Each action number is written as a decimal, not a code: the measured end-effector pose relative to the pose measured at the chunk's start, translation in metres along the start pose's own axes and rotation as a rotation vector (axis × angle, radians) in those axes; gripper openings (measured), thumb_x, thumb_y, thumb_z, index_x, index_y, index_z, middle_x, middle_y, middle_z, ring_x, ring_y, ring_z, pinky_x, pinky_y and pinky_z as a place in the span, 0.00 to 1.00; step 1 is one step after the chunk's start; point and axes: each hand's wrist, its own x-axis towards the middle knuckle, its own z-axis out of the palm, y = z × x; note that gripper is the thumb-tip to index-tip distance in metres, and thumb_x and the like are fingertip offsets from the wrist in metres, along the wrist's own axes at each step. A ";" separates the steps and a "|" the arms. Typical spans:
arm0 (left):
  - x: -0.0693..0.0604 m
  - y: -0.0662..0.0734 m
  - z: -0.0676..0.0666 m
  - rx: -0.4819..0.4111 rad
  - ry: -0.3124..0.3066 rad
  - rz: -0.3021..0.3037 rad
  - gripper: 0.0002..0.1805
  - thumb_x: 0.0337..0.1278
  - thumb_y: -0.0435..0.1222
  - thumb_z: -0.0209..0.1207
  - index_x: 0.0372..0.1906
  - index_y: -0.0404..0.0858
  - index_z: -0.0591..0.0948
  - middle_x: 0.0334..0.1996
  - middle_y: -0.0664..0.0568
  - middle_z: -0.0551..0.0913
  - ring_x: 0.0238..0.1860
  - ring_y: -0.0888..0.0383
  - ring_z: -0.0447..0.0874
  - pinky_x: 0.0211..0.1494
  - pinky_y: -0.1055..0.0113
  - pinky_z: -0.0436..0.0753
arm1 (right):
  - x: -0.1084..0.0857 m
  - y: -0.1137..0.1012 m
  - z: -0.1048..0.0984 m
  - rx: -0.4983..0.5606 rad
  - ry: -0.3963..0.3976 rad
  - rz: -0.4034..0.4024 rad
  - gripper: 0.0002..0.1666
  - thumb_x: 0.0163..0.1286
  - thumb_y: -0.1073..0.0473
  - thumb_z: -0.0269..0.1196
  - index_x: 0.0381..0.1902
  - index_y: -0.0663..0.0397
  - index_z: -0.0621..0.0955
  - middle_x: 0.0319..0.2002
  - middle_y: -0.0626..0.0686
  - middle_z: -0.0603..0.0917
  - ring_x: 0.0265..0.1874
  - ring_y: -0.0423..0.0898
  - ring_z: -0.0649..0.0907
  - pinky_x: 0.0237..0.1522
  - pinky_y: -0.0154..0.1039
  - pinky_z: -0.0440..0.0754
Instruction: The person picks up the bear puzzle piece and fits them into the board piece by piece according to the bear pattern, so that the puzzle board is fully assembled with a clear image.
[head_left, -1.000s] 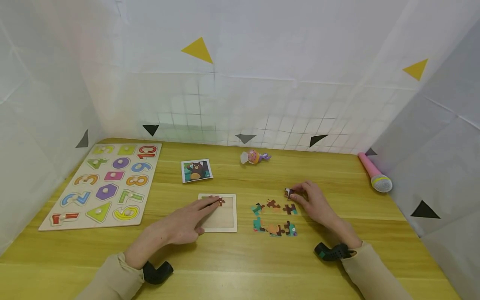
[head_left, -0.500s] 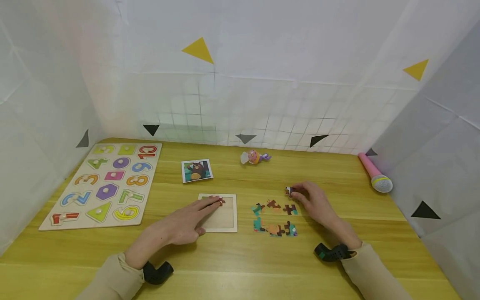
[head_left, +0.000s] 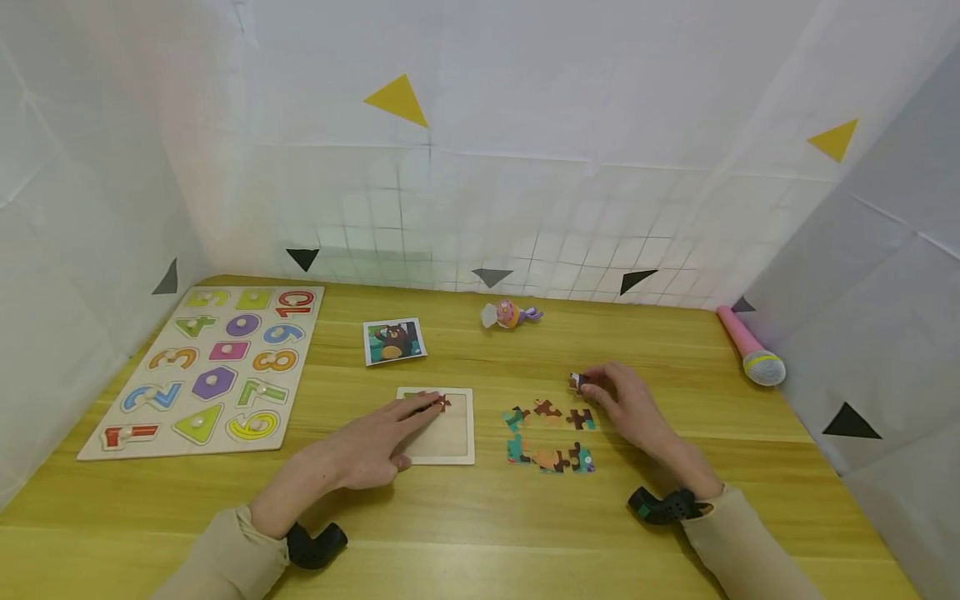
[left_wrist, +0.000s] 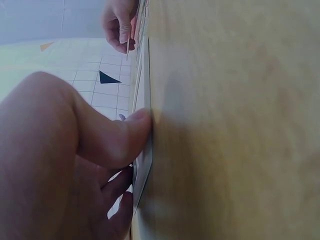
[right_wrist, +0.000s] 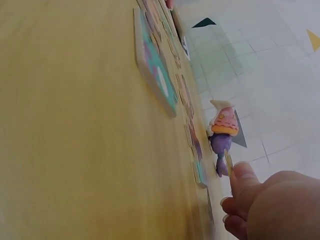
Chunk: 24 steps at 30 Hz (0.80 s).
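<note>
My right hand (head_left: pixel 626 404) pinches a small jigsaw piece (head_left: pixel 576 382) between thumb and fingers, raised on edge. The wrist view shows that thin piece (right_wrist: pixel 228 162) beyond my right thumb. Several loose bear-picture pieces (head_left: pixel 551 458) lie on the table to the left of this hand. Over the left part of a square wooden puzzle tray (head_left: pixel 467 425) rests my left hand (head_left: pixel 360 446), fingers stretched out across it. A brown piece (head_left: pixel 444 403) inside the tray shows beside its fingertips. In the left wrist view, my left thumb touches the tray's edge (left_wrist: pixel 145 165); pieces under my fingers are hidden.
A wooden number-and-shape board (head_left: pixel 225 367) fills the table's left side. Behind the tray lies a bear picture card (head_left: pixel 394 342). A small figurine (head_left: pixel 510 314) lies near the back wall, and a pink toy microphone (head_left: pixel 750 348) lies at the right edge.
The jigsaw piece in my right hand has shifted and turned very slightly between the fingers. My left hand stays in place on the tray.
</note>
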 end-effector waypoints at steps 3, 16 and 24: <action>0.000 0.000 0.000 0.002 0.002 0.000 0.41 0.64 0.32 0.55 0.80 0.44 0.53 0.81 0.53 0.49 0.79 0.46 0.50 0.76 0.43 0.61 | 0.002 -0.005 0.002 0.011 0.000 -0.015 0.13 0.71 0.62 0.63 0.50 0.62 0.82 0.43 0.56 0.84 0.46 0.54 0.81 0.48 0.53 0.79; 0.001 0.000 -0.001 -0.002 0.001 -0.006 0.41 0.64 0.32 0.55 0.80 0.43 0.54 0.81 0.52 0.50 0.80 0.48 0.48 0.78 0.45 0.58 | 0.013 -0.044 0.017 0.038 -0.027 -0.120 0.10 0.70 0.62 0.64 0.48 0.58 0.82 0.41 0.53 0.84 0.45 0.51 0.81 0.48 0.51 0.79; 0.001 0.000 0.000 0.012 -0.009 -0.008 0.41 0.64 0.33 0.55 0.81 0.44 0.53 0.81 0.53 0.49 0.80 0.48 0.48 0.78 0.45 0.58 | 0.022 -0.068 0.039 0.075 -0.053 -0.176 0.11 0.70 0.60 0.65 0.48 0.58 0.82 0.42 0.51 0.83 0.44 0.49 0.80 0.47 0.48 0.79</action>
